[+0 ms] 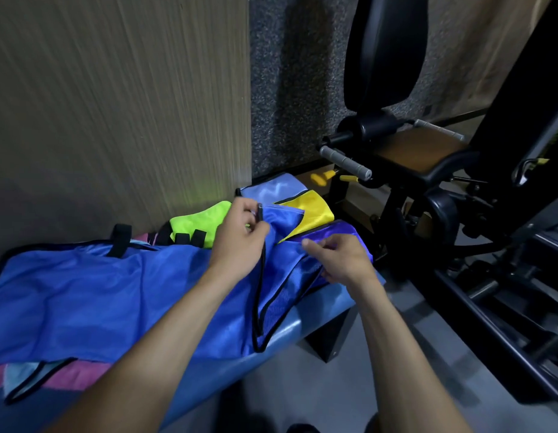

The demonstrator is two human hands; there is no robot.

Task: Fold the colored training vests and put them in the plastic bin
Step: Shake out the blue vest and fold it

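1. Here, a wood-grain wall is seen at the left, above a blue padded bench.
2. A blue vest is spread across the bench, beside green and yellow vests.
3. Its black-trimmed edge is pinched by the left hand; its fabric is pinched by the right hand.
4. A black gym machine is seen at the right.
5. No writing can be read.

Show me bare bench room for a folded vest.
Bare bench padding shows only at the near right corner, between the blue vest and the bench end. The rest is crowded: green vest, yellow vest and both hands.
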